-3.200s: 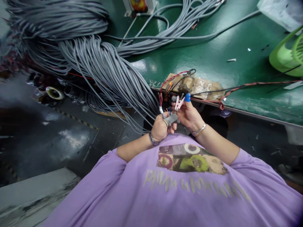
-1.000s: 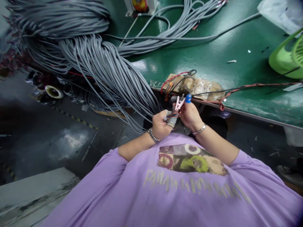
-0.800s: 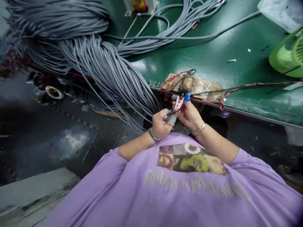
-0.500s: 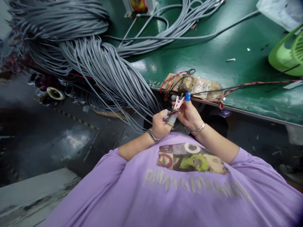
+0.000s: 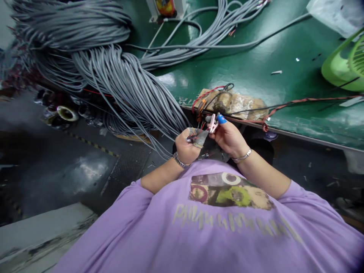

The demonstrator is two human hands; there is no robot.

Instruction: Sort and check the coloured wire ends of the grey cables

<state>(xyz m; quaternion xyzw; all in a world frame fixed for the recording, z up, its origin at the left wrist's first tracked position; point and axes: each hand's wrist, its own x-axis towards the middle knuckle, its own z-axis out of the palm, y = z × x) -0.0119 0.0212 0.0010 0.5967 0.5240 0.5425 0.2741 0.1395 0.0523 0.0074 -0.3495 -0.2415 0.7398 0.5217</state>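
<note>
My left hand [image 5: 187,146], with grey covers on its fingers, is closed on the stripped end of a cable whose thin coloured wires [image 5: 196,135] stick out toward the right. Just to the right, my right hand [image 5: 229,138] pinches a small pink clip [image 5: 212,124], its thumb in a blue finger cot [image 5: 221,119]. A gap shows between the clip and the wire ends. Behind both hands, a taped brown block [image 5: 241,104] with red, black and orange leads lies along the bench edge. The held cable's path below my left hand is hidden.
A thick bundle of grey cables [image 5: 142,83] drapes over the bench [image 5: 256,72] edge on the left. More grey cable [image 5: 182,55] lies across the back. A green plastic basket [image 5: 345,64] and a clear bag [image 5: 338,15] sit at the right. A twisted red-black lead [image 5: 309,101] runs right.
My left hand has drawn left and slightly down with the wires, away from the clip. My right hand stays near its place, the pink clip now more upright and shifted slightly left.
</note>
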